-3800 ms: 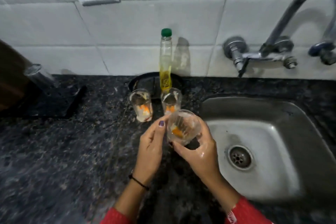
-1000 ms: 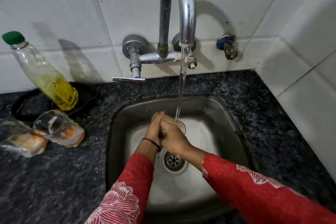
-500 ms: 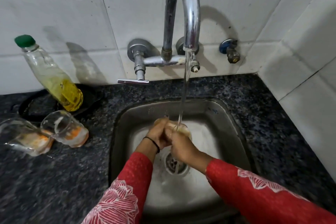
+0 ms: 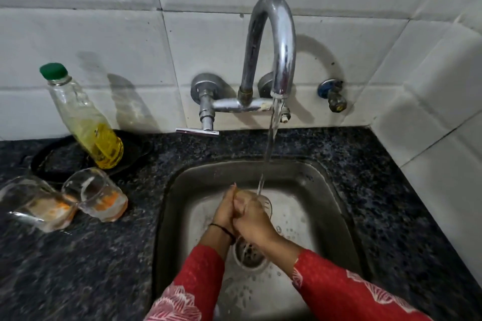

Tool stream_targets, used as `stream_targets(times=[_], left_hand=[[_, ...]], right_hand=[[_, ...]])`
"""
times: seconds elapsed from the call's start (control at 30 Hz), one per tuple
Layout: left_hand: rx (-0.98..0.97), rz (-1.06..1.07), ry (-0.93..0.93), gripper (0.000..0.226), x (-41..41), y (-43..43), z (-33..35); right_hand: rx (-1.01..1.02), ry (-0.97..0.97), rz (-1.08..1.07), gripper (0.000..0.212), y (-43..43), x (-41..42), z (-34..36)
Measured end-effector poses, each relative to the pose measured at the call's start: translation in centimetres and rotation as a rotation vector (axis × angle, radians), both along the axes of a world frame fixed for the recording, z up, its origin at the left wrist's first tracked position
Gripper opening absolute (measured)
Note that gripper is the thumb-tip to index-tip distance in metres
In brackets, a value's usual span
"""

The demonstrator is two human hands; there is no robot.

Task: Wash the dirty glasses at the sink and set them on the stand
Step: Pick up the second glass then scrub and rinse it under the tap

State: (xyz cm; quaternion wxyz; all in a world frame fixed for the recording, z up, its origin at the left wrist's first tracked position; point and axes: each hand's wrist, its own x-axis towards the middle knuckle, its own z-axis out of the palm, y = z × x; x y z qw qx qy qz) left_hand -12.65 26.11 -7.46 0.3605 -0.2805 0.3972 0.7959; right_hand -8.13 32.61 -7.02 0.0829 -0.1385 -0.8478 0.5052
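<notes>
Two dirty glasses (image 4: 97,194): side by side on the counter (image 4: 78,268), left of the sink (image 4: 326,203).
Glass (image 4: 266,202): over the sink, under water running from the tap (image 4: 271,41).
Right hand (image 4: 251,219): wrapped round the glass.
Left hand (image 4: 225,207): pressed against the right; grip hidden.

Your right hand (image 4: 254,219) grips a glass (image 4: 266,202) under the tap's (image 4: 276,41) running water over the sink (image 4: 169,203); your left hand (image 4: 224,210) presses against it. Two dirty glasses (image 4: 100,195) sit on the counter (image 4: 78,255).
</notes>
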Motion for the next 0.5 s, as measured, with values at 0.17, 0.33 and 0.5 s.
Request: stream_targets(times=[0.17,0.33,0.5], left_hand=[[-0.127,-0.048,-0.055,0.066,-1.5,-0.9,0.0],[0.128,0.073,0.04,0.068,0.9,-0.3,-0.5],[0.062,0.062,0.06,0.065,0.5,-0.1,0.3]], right_hand=[[0.065,-0.415,0.496,0.012,4.5,0.0,2.3],[-0.277,-0.287,0.089,0.015,0.6,0.2,5.4],[-0.501,-0.302,0.092,0.018,-0.8,0.6,5.7]])
